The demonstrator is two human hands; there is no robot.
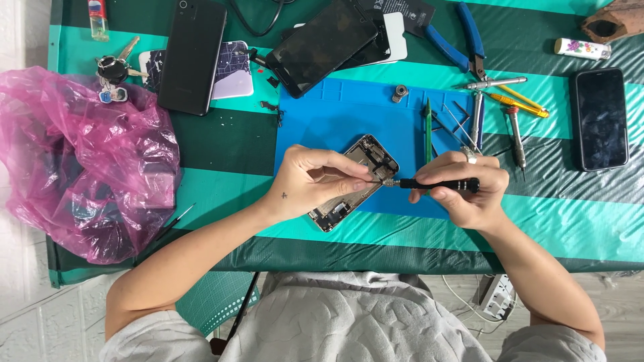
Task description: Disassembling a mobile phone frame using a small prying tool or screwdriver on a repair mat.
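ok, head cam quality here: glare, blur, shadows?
Head view: even, soft light, sharp throughout; faint shadows under the left hand and right hand; mild sheen on the black phone screen and pink plastic bag; opened phone clearly readable.

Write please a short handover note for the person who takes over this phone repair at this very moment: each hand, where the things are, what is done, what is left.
Left hand: rests on the opened phone, steadying it on the blue mat; fingertips pinch near the screwdriver tip.
Right hand: grips the black screwdriver, held level, tip at the phone's right edge.
Things: removed screen lies above the mat; green pry tool, tweezers and spare drivers at the mat's right side; blue pliers further up.
Done: screen is off, the inside is exposed.
Left: screw under the tip; whether it goes in or out I cannot tell.
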